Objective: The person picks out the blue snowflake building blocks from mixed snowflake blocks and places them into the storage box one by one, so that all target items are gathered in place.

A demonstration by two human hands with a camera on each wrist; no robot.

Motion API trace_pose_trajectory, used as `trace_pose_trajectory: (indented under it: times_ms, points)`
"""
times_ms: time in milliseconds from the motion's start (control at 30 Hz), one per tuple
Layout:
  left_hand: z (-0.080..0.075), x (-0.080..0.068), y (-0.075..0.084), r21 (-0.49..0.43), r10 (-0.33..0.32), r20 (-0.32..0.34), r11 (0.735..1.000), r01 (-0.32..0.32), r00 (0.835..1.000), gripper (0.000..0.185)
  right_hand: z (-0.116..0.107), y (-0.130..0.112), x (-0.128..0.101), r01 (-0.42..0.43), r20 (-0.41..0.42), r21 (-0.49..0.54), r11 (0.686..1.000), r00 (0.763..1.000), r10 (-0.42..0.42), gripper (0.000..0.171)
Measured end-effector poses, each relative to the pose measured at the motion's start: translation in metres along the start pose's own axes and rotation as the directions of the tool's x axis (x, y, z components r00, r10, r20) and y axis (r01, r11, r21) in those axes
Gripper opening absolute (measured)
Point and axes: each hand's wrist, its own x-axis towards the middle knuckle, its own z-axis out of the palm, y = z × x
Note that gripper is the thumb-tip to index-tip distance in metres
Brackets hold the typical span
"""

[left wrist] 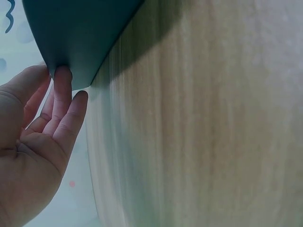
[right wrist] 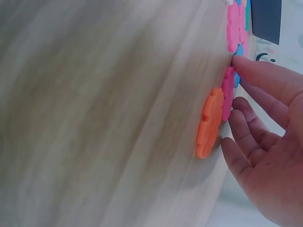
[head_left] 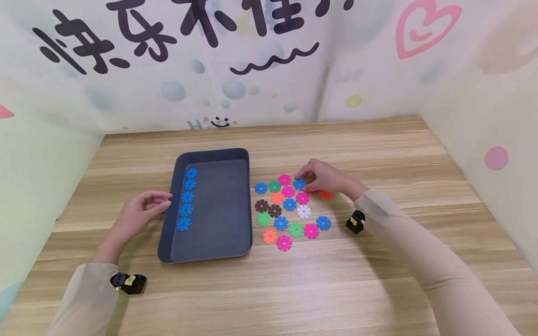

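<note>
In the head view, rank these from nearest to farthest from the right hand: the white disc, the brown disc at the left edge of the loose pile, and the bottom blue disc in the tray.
From the right hand:
1. White disc, just below the hand, in the pile.
2. Brown disc, at the pile's left edge.
3. Bottom blue disc, across in the tray, along its left wall.

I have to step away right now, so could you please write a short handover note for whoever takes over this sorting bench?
Left hand: open, fingertips touching the left outer wall of the dark tray.
Right hand: open, fingertips on a blue disc at the top of the loose pile, not gripping it yet.
Done: five blue discs lie in a column along the tray's left side.
Left: about five blue discs remain among the mixed coloured discs on the table, right of the tray.
</note>
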Motion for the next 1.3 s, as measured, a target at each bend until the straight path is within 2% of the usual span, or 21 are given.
trace_pose_trajectory:
  times_ms: [900,1300]
  points:
    - [-0.001,0.0,0.003,0.019,-0.022,0.004,1.0,0.021,1.0,0.032,0.005,-0.01,0.002,-0.006,-0.058,0.041,0.999,0.998,0.009,0.026]
    - [-0.001,0.0,0.002,0.012,-0.019,0.003,1.0,0.019,1.0,0.031,0.003,-0.012,0.006,0.043,-0.118,0.045,0.998,0.992,-0.038,0.019]
